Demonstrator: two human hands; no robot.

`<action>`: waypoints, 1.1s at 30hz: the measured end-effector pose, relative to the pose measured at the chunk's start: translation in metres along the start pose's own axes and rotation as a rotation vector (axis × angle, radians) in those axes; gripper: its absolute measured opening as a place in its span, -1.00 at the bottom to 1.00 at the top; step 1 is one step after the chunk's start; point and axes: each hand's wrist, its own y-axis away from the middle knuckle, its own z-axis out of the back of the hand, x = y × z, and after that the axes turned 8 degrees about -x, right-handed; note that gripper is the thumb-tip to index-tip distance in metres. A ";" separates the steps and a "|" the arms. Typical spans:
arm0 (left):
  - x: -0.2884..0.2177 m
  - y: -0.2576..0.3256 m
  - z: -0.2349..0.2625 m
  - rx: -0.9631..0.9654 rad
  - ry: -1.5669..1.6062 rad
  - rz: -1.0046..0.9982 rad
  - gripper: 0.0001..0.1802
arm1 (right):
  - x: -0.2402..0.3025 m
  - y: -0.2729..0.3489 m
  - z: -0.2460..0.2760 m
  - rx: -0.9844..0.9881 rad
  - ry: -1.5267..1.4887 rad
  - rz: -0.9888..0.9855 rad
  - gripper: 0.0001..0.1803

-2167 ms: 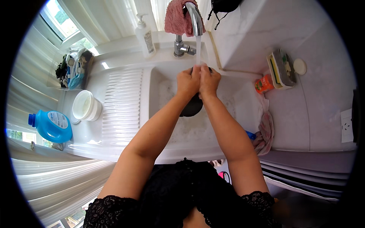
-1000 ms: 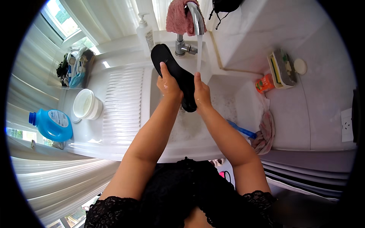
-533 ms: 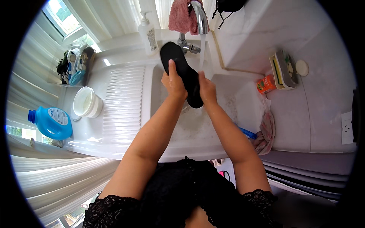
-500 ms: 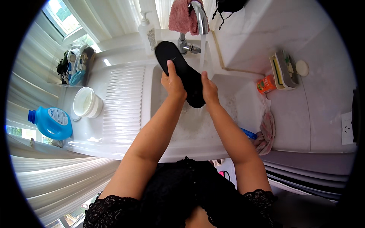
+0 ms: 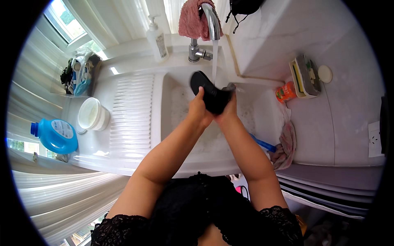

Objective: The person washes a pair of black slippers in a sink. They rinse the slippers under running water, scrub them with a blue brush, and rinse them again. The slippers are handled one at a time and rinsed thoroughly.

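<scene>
Over the white sink basin (image 5: 176, 110) I hold a black slipper (image 5: 213, 96) tilted, one rounded end up toward the tap. My left hand (image 5: 199, 110) grips its left side, thumb lying on the black surface and fingers hidden beneath. Round the right side closes my right hand (image 5: 230, 106), its fingers mostly out of sight. Both wrists come close together under the slipper. A stream of water (image 5: 214, 61) falls from the chrome tap (image 5: 212, 24) just behind the slipper. The slipper's right end is blurred.
A ribbed draining board (image 5: 132, 110) lies left of the basin, with a white tub (image 5: 93, 115) and blue jug (image 5: 59, 135) beyond. Behind stands a pump bottle (image 5: 156, 41). At right are a blue-handled tool (image 5: 262, 143), a cloth (image 5: 285, 143), an orange container (image 5: 286, 92) and a soap holder (image 5: 305, 78).
The slipper has come lower and turned, from showing its full length to a foreshortened, tilted view. My hands have drawn together beneath it. More of the blue handle shows.
</scene>
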 end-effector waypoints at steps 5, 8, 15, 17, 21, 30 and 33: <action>-0.020 -0.008 0.026 0.026 -0.232 0.226 -0.64 | 0.000 0.005 -0.003 -0.001 0.343 0.032 -0.33; -0.017 0.004 0.023 0.067 -0.420 0.207 -0.68 | -0.003 -0.001 -0.001 0.001 0.557 0.128 -0.35; -0.034 -0.011 0.035 0.077 -0.737 0.045 -0.54 | 0.007 -0.002 -0.024 -0.124 0.648 0.174 -0.50; -0.035 0.008 0.018 0.012 -0.920 -0.006 -0.48 | 0.011 -0.020 -0.024 -0.108 0.476 0.137 -0.44; -0.040 -0.002 0.018 -0.059 -1.508 -0.520 -0.42 | 0.008 -0.028 -0.032 -0.094 0.427 0.175 -0.39; -0.039 -0.004 0.016 -0.008 -1.637 -0.847 -0.41 | 0.003 -0.036 -0.042 -0.348 0.415 0.377 -0.50; -0.034 -0.001 0.010 -0.021 -1.711 -0.918 -0.42 | 0.009 -0.039 -0.040 -0.370 0.484 0.362 -0.55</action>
